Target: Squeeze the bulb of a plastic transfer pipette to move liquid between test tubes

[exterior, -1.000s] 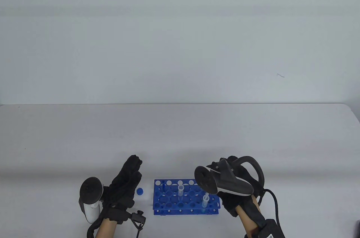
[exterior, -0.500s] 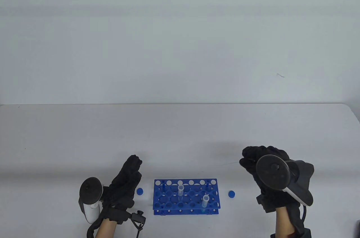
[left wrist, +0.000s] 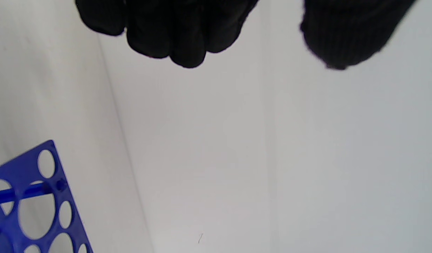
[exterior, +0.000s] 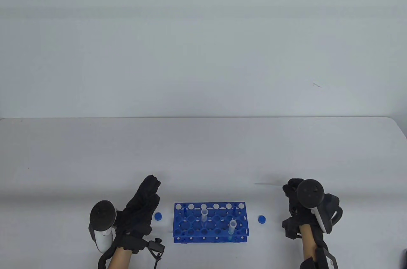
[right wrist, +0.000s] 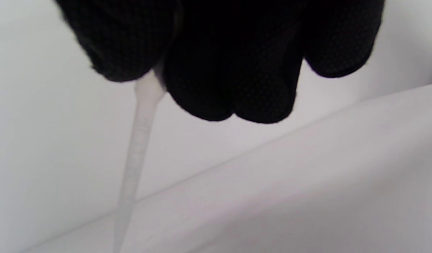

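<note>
A blue test tube rack (exterior: pixel 178 218) stands near the table's front edge, and its corner shows in the left wrist view (left wrist: pixel 30 196). Two clear uncapped tubes stand in it, one in the middle (exterior: pixel 203 215) and one at the front right (exterior: pixel 232 227). My right hand (exterior: pixel 290 191) is right of the rack and grips a translucent plastic pipette (exterior: pixel 268 184), whose thin stem points left above the table. In the right wrist view the stem (right wrist: pixel 138 140) sticks out below my curled fingers (right wrist: pixel 233 70); the bulb is hidden. My left hand (exterior: pixel 146 199) lies left of the rack with its fingers straight (left wrist: pixel 174 31) and holds nothing.
One blue cap (exterior: pixel 158 216) lies on the table between my left hand and the rack. A second blue cap (exterior: pixel 261 218) lies between the rack and my right hand. The white table (exterior: pixel 203 148) stretches back to a plain wall.
My right hand has swung from above the rack's right end out to the right, taking the pipette along, which uncovered the right cap. My left hand has stayed put.
</note>
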Available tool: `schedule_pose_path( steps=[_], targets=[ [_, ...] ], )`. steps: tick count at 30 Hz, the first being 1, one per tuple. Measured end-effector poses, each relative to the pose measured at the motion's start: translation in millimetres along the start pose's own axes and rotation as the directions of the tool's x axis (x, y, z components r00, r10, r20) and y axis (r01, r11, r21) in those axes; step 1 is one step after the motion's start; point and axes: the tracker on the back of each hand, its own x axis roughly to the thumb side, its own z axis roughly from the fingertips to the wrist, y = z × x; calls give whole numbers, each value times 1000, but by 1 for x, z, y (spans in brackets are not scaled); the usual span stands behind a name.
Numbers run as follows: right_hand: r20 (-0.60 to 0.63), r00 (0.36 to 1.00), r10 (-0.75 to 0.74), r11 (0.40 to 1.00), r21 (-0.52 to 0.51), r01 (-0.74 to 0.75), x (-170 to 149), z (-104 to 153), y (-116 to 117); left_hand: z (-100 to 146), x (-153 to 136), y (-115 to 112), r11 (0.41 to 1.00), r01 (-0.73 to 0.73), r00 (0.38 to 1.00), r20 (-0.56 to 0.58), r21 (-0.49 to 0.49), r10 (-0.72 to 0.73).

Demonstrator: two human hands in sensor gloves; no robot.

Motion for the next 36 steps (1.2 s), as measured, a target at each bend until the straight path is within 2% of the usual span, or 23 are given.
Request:
schedule_pose_path(
  steps=[4, 8, 12, 18, 23, 32, 36],
  targets=[
    [-10, 1000, 4, 997, 74, -4, -6, 0, 14, 0, 0, 0, 1000, 1, 1000, -2, 1, -1],
    [63, 988, 139, 976, 159, -148, -2, 0, 27, 0, 0, 0, 1000, 0, 1000, 0, 2, 0],
    [130, 951, 282, 914, 264, -307, 2, 5, 46, 0, 0, 0, 1000, 1, 1000, -1, 4, -1],
    [229, 865, 445, 818, 288, -497, 9, 10, 61, 0, 0, 0, 1000, 0, 1000, -3, 6, 0],
    [241, 852, 464, 810, 274, -519, 12, 11, 63, 0, 0, 0, 1000, -1, 1000, -2, 6, 1],
    [233, 860, 453, 796, 329, -508, 12, 10, 58, 0, 0, 0, 1000, -3, 1000, -2, 5, 3],
    [184, 918, 352, 854, 339, -395, 15, 6, 35, 0, 0, 0, 1000, -4, 1000, 1, 4, 4]
  ],
)
